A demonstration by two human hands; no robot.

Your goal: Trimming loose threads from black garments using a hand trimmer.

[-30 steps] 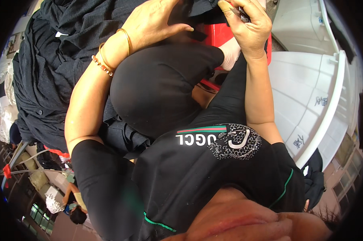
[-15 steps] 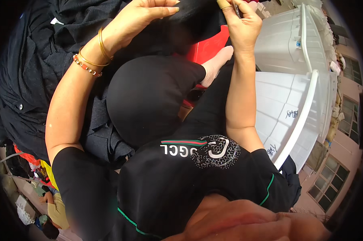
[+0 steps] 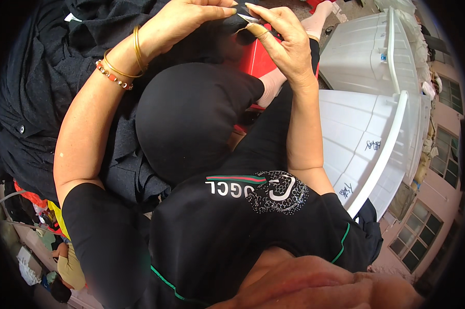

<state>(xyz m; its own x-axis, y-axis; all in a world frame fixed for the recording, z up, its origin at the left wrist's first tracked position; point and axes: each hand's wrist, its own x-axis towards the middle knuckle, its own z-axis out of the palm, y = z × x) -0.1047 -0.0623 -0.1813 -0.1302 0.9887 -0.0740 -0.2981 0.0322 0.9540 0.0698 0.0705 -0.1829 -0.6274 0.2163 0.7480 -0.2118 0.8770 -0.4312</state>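
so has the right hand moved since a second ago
Cannot tell: the right hand stays pinched on the black cloth beside the left hand, while the camera itself swung.

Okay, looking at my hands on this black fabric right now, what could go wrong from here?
Both hands pinch the black fabric close together: the left hand and the right hand nearly touch, so a small light tool held at the right hand's fingertips, too small to identify, could nick a finger. The work sits at the very top edge of view, where it is hard to see. The bangles on the left wrist might snag the heaped dark cloth.
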